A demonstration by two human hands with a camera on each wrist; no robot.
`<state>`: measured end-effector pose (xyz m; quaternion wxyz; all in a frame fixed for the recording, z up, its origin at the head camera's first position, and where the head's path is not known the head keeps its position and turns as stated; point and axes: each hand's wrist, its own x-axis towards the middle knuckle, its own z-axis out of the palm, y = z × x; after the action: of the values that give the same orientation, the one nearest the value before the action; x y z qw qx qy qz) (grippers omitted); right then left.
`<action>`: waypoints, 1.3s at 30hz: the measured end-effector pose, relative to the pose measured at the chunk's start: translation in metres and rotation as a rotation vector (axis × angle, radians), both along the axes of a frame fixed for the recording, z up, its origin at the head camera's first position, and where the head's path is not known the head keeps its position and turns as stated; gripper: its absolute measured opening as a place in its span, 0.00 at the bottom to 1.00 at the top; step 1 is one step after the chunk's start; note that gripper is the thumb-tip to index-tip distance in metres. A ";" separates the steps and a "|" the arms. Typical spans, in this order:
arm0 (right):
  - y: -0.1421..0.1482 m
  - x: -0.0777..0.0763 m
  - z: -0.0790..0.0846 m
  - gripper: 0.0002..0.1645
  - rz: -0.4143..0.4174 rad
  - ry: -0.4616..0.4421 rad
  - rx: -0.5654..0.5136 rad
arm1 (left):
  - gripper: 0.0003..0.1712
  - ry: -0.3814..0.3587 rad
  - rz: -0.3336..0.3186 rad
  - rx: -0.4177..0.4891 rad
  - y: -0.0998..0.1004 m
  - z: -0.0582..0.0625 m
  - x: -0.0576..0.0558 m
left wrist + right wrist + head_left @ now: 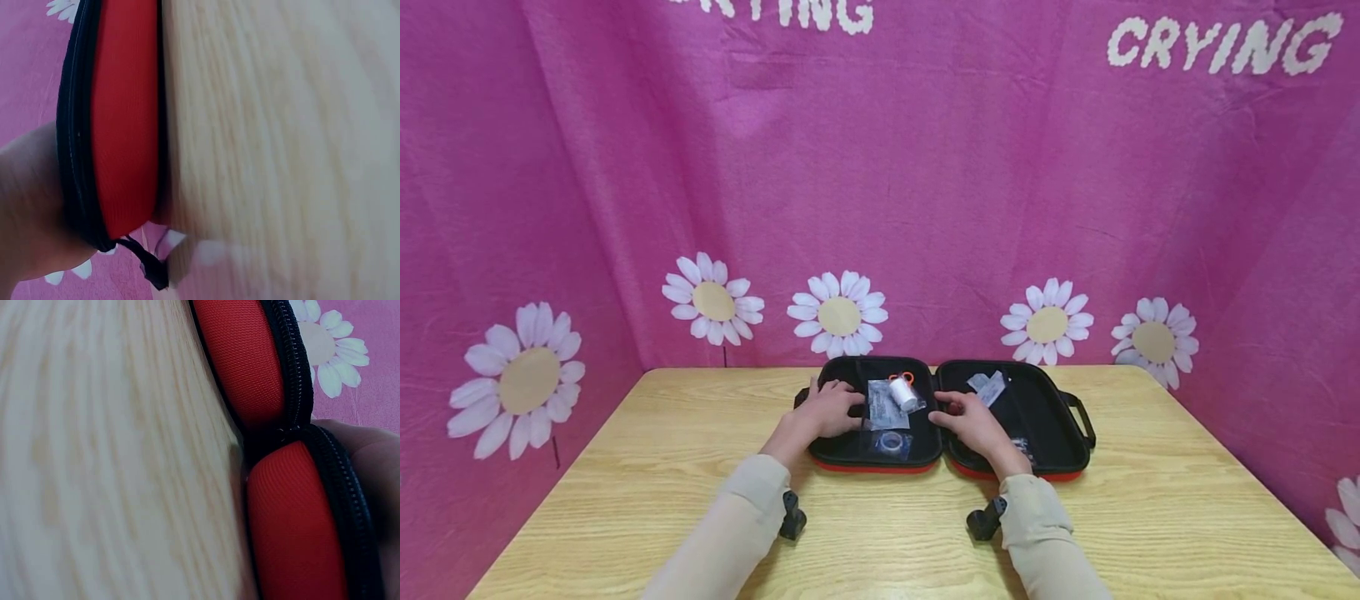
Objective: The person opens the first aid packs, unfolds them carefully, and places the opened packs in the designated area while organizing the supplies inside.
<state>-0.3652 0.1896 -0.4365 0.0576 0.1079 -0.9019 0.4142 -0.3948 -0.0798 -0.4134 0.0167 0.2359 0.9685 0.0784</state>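
A black-lined red zip case (pixel 1052 425) lies unfolded on the table, its two halves side by side. My left hand (pixel 829 410) reaches over the left half's outer side, fingers spread and apart. Near its fingertips lies a pale flat packet (pixel 886 412), partly under a wrapped white roll (pixel 904 393). My right hand (pixel 973 423) is over the right half beside the hinge, thumb and forefinger apart. A small dark red patch (pixel 955 408) shows between them. In the wrist views, the case's red shell (pixel 125 119) and black zipper (pixel 350 481) hide most of each hand.
Orange scissor handles (pixel 901 377) stick out behind the roll. A bagged ring-shaped roll (pixel 892 443) sits at the left half's front. Small pale packets (pixel 988 387) lie in the right half. A carry handle (pixel 1081 418) juts from its right side. A pink curtain (pixel 880 183) hangs behind the wooden table (pixel 1165 500).
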 end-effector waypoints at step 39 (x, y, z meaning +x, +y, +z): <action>0.000 0.001 -0.002 0.28 0.001 0.004 -0.003 | 0.25 0.035 0.041 -0.009 0.001 0.007 -0.001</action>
<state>-0.3647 0.1894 -0.4384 0.0593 0.1093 -0.9011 0.4153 -0.3957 -0.0785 -0.4068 -0.0010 0.2173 0.9736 0.0701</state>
